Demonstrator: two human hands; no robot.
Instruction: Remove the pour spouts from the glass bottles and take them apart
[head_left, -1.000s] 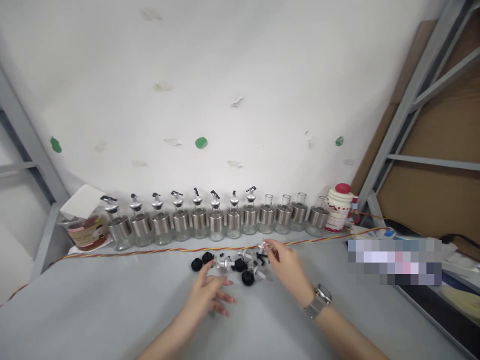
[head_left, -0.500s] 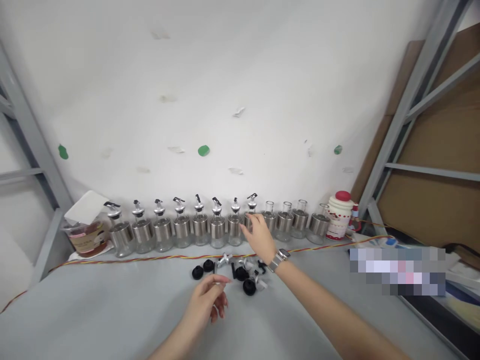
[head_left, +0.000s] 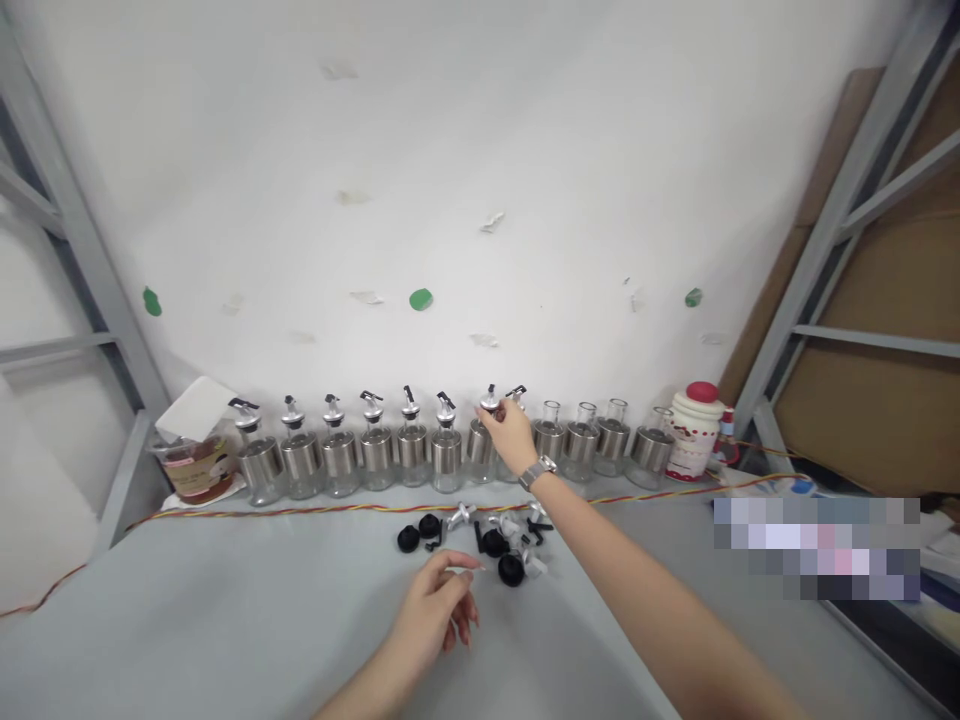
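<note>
A row of glass oil bottles with steel sleeves stands along the wall. My right hand [head_left: 512, 437] has its thumb and fingers closed on the neck of one oil bottle [head_left: 481, 450], just below its silver-and-black pourer spout [head_left: 490, 397]. The bottle beside it, also with a spout, is partly hidden behind that hand. Several bottles to the right, such as this open-necked one [head_left: 582, 440], have no spout. My left hand [head_left: 439, 605] hovers over the table with loosely curled, separated fingers and nothing in it. Nearest to it are black round caps [head_left: 511, 569] and loose spout parts [head_left: 461, 515].
A twisted red-yellow wire [head_left: 300, 511] runs along the front of the row. At the left end stands a labelled tub [head_left: 199, 474] with a white lid; at the right end, a cream jar [head_left: 691, 435] with a red top. Grey metal frames [head_left: 847, 220] flank the table.
My right hand has moved left from the neighbouring bottle and closed on this bottle's neck. The bottle's top has shifted slightly up and right. The whole view has shifted a little.
</note>
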